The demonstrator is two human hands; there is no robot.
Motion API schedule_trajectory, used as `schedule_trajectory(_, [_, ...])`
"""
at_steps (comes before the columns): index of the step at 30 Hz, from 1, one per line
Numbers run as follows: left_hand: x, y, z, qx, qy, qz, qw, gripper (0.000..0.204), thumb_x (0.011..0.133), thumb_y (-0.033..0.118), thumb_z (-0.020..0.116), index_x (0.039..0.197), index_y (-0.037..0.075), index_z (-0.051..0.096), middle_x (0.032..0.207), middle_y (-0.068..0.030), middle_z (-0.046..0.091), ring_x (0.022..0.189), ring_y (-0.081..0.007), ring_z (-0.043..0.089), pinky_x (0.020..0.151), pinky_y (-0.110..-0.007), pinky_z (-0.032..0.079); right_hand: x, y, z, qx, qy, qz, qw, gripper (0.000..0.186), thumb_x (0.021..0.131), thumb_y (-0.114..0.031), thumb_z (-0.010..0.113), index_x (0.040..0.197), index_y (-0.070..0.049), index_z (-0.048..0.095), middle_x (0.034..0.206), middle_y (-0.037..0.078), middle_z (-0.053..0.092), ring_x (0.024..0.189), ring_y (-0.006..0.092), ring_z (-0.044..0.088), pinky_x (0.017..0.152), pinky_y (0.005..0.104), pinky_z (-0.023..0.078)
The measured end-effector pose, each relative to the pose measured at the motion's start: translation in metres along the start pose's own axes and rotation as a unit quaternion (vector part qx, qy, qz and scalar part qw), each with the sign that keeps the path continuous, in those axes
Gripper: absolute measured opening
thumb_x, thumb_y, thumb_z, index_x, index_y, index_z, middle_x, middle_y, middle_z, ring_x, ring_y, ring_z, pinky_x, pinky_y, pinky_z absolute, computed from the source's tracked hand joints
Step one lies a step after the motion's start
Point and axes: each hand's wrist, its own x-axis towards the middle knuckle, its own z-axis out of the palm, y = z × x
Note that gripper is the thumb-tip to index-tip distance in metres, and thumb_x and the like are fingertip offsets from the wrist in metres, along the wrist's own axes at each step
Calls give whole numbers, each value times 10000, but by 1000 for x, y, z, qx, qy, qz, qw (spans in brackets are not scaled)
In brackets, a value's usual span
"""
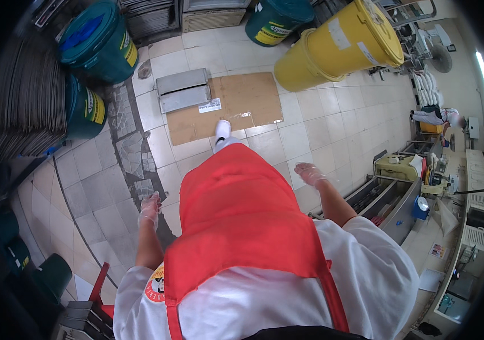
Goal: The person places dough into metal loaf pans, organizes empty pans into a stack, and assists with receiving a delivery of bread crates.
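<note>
My left hand [150, 209] hangs at my left side in a clear plastic glove, its fingers loosely bent with nothing seen in them. To the right of my red apron [242, 198], my right hand [310, 174] is held out in the same kind of glove, fingers loosely extended and holding nothing. Neither hand touches anything. Ahead on the floor lies a flattened cardboard sheet [250, 99], with one white shoe [223, 129] at its near edge. Two long grey metal pans [183, 90] rest side by side on the cardboard's far left part.
Tall stacks of metal trays [23, 102] and lidded green bins [97, 37] stand at left. Yellow bins [341, 45] are at the far right. An open drawer unit [386, 201] and a long counter [446, 226] line the right, where another person [437, 116] stands farther off.
</note>
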Motion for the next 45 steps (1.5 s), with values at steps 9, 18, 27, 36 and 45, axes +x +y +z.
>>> schedule_trajectory(9, [19, 48, 67, 18, -5, 43, 999, 467, 943, 425, 666, 1239, 66, 624, 967, -17, 650, 790, -137, 581, 689, -313, 446, 13, 7, -41, 22, -9, -3, 1000, 528, 982, -375, 608, 1396, -49, 579, 1382, 154, 623, 1286, 301, 582, 1090, 382, 434])
schedule_trajectory(18, [49, 104, 205, 80, -17, 49, 995, 506, 945, 372, 655, 1305, 20, 611, 1123, -108, 693, 936, -194, 651, 830, -351, 527, 63, 166, -122, 80, -83, 97, 989, 559, 994, -348, 600, 1436, -15, 529, 1490, 141, 534, 1402, 257, 475, 1173, 348, 337])
schedule_trajectory(27, [30, 172, 362, 46, -49, 188, 980, 437, 947, 347, 664, 1240, 23, 647, 922, -21, 645, 785, -134, 557, 718, -309, 480, 140, 103, -297, 178, 4, 61, 982, 503, 988, -315, 623, 1388, -15, 569, 1302, 129, 670, 1102, 233, 657, 921, 337, 511])
schedule_trajectory(36, [-4, 124, 356, 31, 16, 81, 996, 478, 939, 366, 655, 1224, -17, 638, 934, -85, 671, 810, -171, 616, 734, -339, 511, 173, 57, -307, -28, -1, -79, 997, 549, 980, -400, 606, 1365, -8, 594, 1334, 206, 642, 1259, 324, 603, 1075, 375, 447])
schedule_trajectory(45, [-23, 27, 328, 14, 56, -77, 995, 469, 930, 367, 621, 1197, -16, 652, 974, -111, 678, 831, -198, 635, 735, -354, 531, 201, 63, -312, -27, -9, -87, 996, 558, 974, -413, 600, 1347, 2, 603, 1332, 202, 643, 1261, 339, 597, 1070, 390, 449])
